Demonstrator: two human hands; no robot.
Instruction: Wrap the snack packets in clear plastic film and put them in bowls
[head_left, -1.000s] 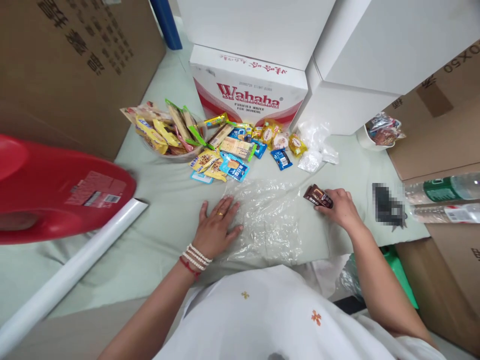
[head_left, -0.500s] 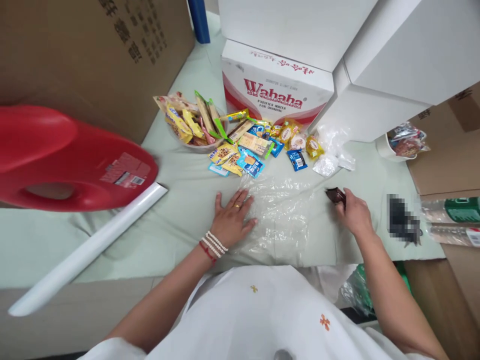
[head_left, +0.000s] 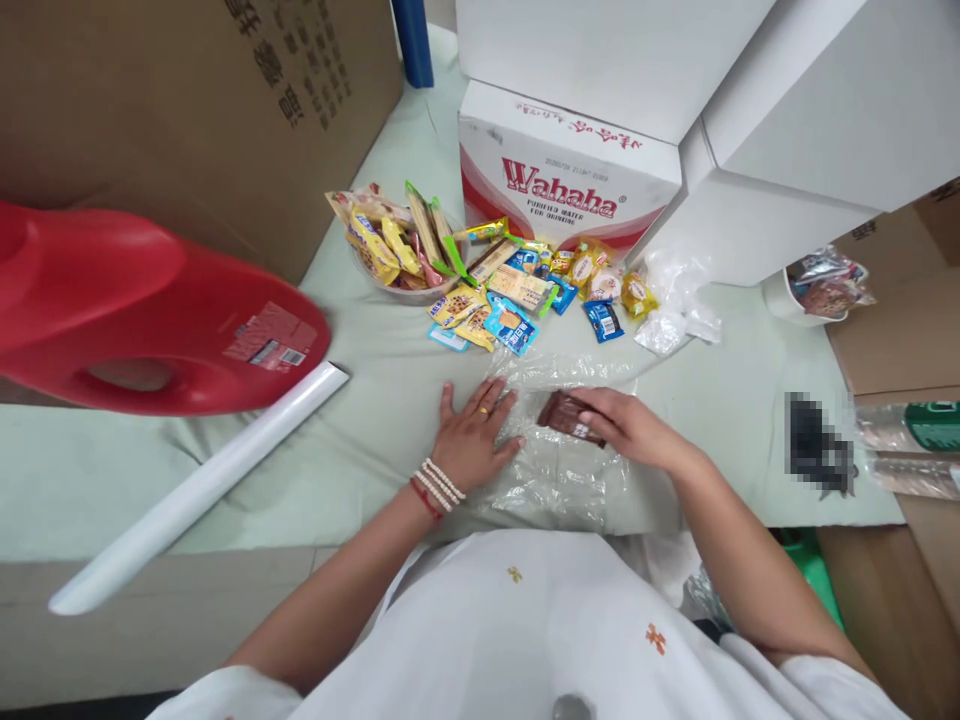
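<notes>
A clear plastic bag [head_left: 551, 490] lies flat on the green cloth in front of me. My left hand [head_left: 476, 435] rests palm down on the bag's left side, fingers spread. Pinched in my right hand [head_left: 626, 425] is a brown snack packet [head_left: 568, 415], held over the right part of the bag; whether it touches the plastic I cannot tell. Beyond the bag lies a pile of wrapped snacks, among them a blue packet [head_left: 511, 323], a dark blue packet [head_left: 604, 321] and yellow cookie packets [head_left: 459, 307].
A bowl [head_left: 409, 293] of snacks stands behind the pile, before a Wahaha carton [head_left: 562, 185]. At left are a red plastic jug [head_left: 172, 300] and a white tube [head_left: 202, 490]. Crumpled clear plastic [head_left: 675, 300] and a white tub [head_left: 795, 298] sit at right.
My right hand has moved left with the brown packet, from the bare cloth to over the plastic bag. My left hand stays on the bag. The view has shifted slightly.
</notes>
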